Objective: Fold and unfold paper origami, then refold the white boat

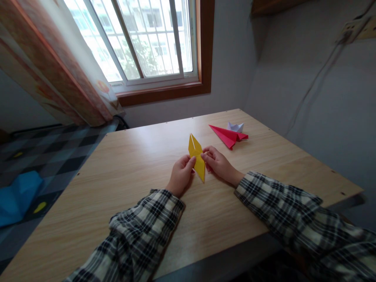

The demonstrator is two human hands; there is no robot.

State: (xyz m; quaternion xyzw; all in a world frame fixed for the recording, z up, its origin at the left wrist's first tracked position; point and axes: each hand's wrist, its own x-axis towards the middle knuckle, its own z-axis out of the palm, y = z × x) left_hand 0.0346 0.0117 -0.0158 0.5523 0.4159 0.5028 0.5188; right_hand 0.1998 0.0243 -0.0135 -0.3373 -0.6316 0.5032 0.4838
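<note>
Showing no brand, label or readable writing anywhere, the view looks down on a light wood-grain table (132,176) under a window with a brown wooden frame (205,47). Both hands, in black-and-white plaid sleeves, meet near the middle of the table around a folded yellow paper shape (197,156), a long narrow diamond with a split tip pointing away from the person.

The left hand (180,174) has its fingers curled, thumb and forefinger pinched on the paper's left edge near the middle. The right hand (217,162) grips the opposite edge the same way, its fingers bent and closed on the paper. The yellow shape stands between the two sets of fingertips, its split end rising above them and its lower point reaching down towards the table just in front of the knuckles; whether that point touches the wood cannot be told.

Beyond the right hand, well apart from it, a folded red paper plane (229,136) lies flat on the table, with a small white folded paper piece (235,126) just behind it. A patterned curtain (55,66) hangs at the left of the window
</note>
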